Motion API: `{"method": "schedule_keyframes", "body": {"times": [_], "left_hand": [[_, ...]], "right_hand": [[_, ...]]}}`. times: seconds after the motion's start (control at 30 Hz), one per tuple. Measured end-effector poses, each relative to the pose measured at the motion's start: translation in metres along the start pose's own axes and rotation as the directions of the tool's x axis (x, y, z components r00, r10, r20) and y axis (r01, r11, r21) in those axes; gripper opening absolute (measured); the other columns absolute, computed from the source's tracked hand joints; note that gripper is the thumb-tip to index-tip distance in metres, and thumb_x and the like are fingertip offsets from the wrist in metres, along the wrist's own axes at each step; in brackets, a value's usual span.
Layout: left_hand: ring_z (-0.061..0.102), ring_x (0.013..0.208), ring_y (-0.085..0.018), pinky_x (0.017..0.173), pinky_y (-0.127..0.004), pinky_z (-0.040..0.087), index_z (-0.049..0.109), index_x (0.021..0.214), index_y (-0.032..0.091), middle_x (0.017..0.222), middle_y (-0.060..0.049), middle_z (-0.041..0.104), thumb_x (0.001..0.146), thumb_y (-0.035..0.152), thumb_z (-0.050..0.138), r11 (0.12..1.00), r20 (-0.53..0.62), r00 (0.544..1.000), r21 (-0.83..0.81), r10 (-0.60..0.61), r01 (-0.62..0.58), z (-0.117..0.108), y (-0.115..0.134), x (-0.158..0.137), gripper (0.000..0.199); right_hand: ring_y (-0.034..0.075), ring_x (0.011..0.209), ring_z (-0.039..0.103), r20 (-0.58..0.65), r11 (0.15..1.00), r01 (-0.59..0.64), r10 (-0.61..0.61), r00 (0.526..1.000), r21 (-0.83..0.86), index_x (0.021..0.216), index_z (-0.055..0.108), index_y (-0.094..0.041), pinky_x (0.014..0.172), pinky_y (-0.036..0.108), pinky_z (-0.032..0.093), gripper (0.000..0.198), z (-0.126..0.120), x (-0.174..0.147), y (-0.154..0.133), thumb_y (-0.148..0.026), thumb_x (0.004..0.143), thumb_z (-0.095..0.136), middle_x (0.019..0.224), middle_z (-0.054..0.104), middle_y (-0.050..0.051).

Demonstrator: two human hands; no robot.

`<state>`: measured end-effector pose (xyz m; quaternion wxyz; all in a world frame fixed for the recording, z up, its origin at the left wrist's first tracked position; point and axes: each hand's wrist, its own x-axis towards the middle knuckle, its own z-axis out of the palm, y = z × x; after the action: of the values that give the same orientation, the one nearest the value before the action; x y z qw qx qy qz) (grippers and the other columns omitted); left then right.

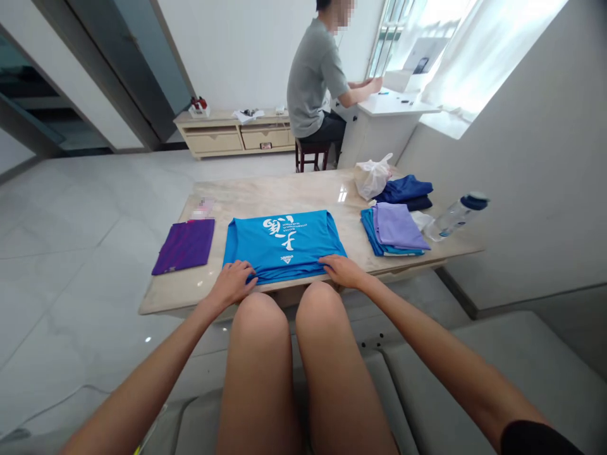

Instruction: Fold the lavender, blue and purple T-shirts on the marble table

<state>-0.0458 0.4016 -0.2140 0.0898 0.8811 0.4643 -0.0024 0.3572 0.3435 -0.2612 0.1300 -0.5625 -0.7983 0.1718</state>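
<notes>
A bright blue T-shirt (303,234) with white printing lies spread on the table before me, its near edge gathered in folds. At its near left corner, my left hand (233,281) has fingers and thumb closed on the cloth. The near right part of the same edge is under my right hand (345,270), its fingers bent onto the fabric. What the fingertips hold underneath is partly hidden. A folded purple garment (186,246) lies left of the shirt. To the right is a stack of folded clothes with a lavender one (398,225) on top.
On the marble-look table (279,189) are a white plastic bag (373,177), dark blue folded clothing (406,189) and a clear water bottle (453,218). A person (315,76) sits at a white desk (393,104) beyond. My knees (289,313) are close to the table's near edge.
</notes>
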Motion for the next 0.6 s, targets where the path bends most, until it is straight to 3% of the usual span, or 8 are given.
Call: {"method": "schedule_keyframes", "body": {"times": [0.07, 0.1, 0.17, 0.23, 0.33, 0.43, 0.5, 0.6], "left_hand": [[0.071, 0.120, -0.036, 0.101, -0.045, 0.057, 0.084, 0.109, 0.020, 0.127, -0.016, 0.079, 0.104, 0.039, 0.056, 0.997, 0.016, 0.999, -0.068, -0.046, 0.047, -0.024, 0.021, 0.029, 0.035], [0.073, 0.115, -0.034, 0.096, -0.041, 0.057, 0.084, 0.110, 0.019, 0.124, -0.016, 0.080, 0.103, 0.035, 0.056, 0.990, 0.038, 0.997, -0.122, -0.063, 0.068, -0.034, 0.037, 0.048, 0.033], [0.075, 0.109, -0.032, 0.091, -0.037, 0.056, 0.084, 0.107, 0.018, 0.117, -0.014, 0.082, 0.099, 0.030, 0.060, 0.973, 0.155, 0.988, -0.225, -0.023, 0.058, -0.044, 0.080, 0.089, 0.028], [0.076, 0.108, -0.032, 0.091, -0.035, 0.055, 0.084, 0.096, 0.018, 0.111, -0.014, 0.084, 0.099, 0.033, 0.065, 0.958, 0.247, 0.969, -0.283, 0.021, 0.052, -0.040, 0.130, 0.127, 0.025], [0.076, 0.115, -0.036, 0.094, -0.035, 0.056, 0.085, 0.095, 0.018, 0.111, -0.017, 0.085, 0.097, 0.053, 0.072, 0.952, 0.280, 0.960, -0.293, -0.001, 0.086, -0.019, 0.198, 0.165, 0.038], [0.074, 0.128, -0.043, 0.101, -0.039, 0.057, 0.085, 0.109, 0.014, 0.130, -0.024, 0.081, 0.090, 0.068, 0.078, 0.943, 0.320, 0.945, -0.291, -0.060, 0.159, 0.003, 0.240, 0.182, 0.058], [0.071, 0.135, -0.045, 0.106, -0.042, 0.057, 0.084, 0.118, 0.012, 0.138, -0.027, 0.077, 0.088, 0.064, 0.082, 0.937, 0.328, 0.941, -0.294, -0.085, 0.187, 0.013, 0.254, 0.186, 0.060], [0.068, 0.140, -0.042, 0.111, -0.041, 0.056, 0.081, 0.128, 0.012, 0.145, -0.027, 0.073, 0.093, 0.043, 0.081, 0.932, 0.323, 0.942, -0.306, -0.091, 0.195, 0.021, 0.265, 0.188, 0.046]], "right_hand": [[0.030, 0.137, 0.071, -0.113, 0.984, -0.127, 0.141, 0.984, 0.122, 0.136, 0.081, -0.018, 0.124, 0.043, 0.052, 0.040, -0.020, 0.012, 0.015, -0.020, 0.107, 0.053, 0.142, 0.079, 0.014], [0.029, 0.135, 0.072, -0.169, 0.952, -0.220, 0.257, 0.951, 0.211, 0.130, 0.083, -0.017, 0.123, 0.041, 0.052, 0.037, -0.030, 0.020, 0.024, -0.017, 0.105, 0.055, 0.139, 0.080, 0.014], [0.027, 0.128, 0.075, -0.214, 0.836, -0.386, 0.489, 0.846, 0.389, 0.118, 0.084, -0.017, 0.119, 0.038, 0.054, 0.033, -0.047, 0.036, 0.043, -0.013, 0.101, 0.056, 0.130, 0.083, 0.014], [0.025, 0.116, 0.079, -0.194, 0.723, -0.480, 0.632, 0.750, 0.497, 0.113, 0.083, -0.015, 0.108, 0.036, 0.060, 0.032, -0.057, 0.047, 0.061, -0.010, 0.099, 0.055, 0.120, 0.085, 0.014], [0.022, 0.098, 0.082, -0.156, 0.632, -0.531, 0.713, 0.683, 0.564, 0.116, 0.079, -0.013, 0.083, 0.029, 0.066, 0.032, -0.060, 0.050, 0.083, -0.009, 0.098, 0.053, 0.113, 0.085, 0.014], [0.020, 0.092, 0.082, -0.114, 0.544, -0.560, 0.773, 0.623, 0.625, 0.115, 0.078, -0.012, 0.069, 0.024, 0.064, 0.029, -0.054, 0.044, 0.097, -0.007, 0.095, 0.056, 0.110, 0.084, 0.015], [0.020, 0.088, 0.082, -0.076, 0.488, -0.574, 0.801, 0.593, 0.658, 0.110, 0.077, -0.012, 0.068, 0.022, 0.065, 0.023, -0.050, 0.044, 0.103, -0.008, 0.095, 0.061, 0.103, 0.084, 0.014], [0.020, 0.082, 0.082, 0.004, 0.406, -0.595, 0.824, 0.566, 0.694, 0.099, 0.077, -0.011, 0.070, 0.024, 0.067, 0.010, -0.049, 0.055, 0.109, -0.015, 0.097, 0.068, 0.089, 0.082, 0.014]]}}
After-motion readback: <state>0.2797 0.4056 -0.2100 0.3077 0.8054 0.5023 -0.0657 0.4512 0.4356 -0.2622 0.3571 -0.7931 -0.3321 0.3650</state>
